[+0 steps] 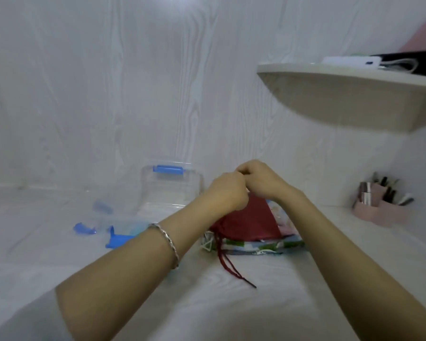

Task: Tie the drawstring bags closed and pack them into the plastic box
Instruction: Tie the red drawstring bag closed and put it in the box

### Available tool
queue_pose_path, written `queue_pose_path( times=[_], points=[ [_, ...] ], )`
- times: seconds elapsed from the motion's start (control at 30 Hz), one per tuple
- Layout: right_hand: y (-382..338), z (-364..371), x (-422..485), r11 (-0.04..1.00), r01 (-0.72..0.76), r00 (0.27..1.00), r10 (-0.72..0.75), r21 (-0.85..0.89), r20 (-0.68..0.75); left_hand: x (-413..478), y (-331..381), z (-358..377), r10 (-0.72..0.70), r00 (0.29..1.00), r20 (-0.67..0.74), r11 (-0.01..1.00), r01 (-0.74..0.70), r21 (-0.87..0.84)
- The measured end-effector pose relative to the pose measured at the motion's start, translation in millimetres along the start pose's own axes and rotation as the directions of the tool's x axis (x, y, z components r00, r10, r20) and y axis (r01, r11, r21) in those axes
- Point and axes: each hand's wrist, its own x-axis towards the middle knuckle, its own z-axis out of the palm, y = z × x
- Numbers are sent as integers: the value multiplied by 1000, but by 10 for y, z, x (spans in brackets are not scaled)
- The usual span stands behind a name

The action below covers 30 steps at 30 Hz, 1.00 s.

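Observation:
A dark red drawstring bag (250,221) lies on top of a stack of patterned bags (263,247) in the middle of the white table. Its red cord (228,263) trails toward me over the table. My left hand (228,191) and my right hand (260,178) meet fingertip to fingertip just above the far end of the red bag, fingers pinched together; what they pinch is hidden by the fingers. The clear plastic box (169,190) with a blue handle stands behind and to the left of the hands.
The box's clear lid with blue clips (103,230) lies flat at the left. A pink organiser (379,205) holding small items stands at the right by the wall. A white shelf (354,94) juts out overhead at the upper right.

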Motion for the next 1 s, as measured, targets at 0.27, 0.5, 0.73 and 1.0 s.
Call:
queue_pose_path(
  times=[0.27,0.5,0.73,1.0],
  points=[
    [884,696,-542,975,-142,985,123,169,121,28,-115,1034,-302,953,35,912,278,300],
    [784,954,-679,924,-154,985,115,350,129,124,-239,1096,-182,964,-192,916,237,324],
    [714,1043,-700,922,-129,989,93,365,115,171,-299,1136,-153,935,-321,976,91,-199],
    [738,852,-716,808,-124,977,202,575,-74,90,-66,890,-453,890,-54,312,102,-945]
  ],
)
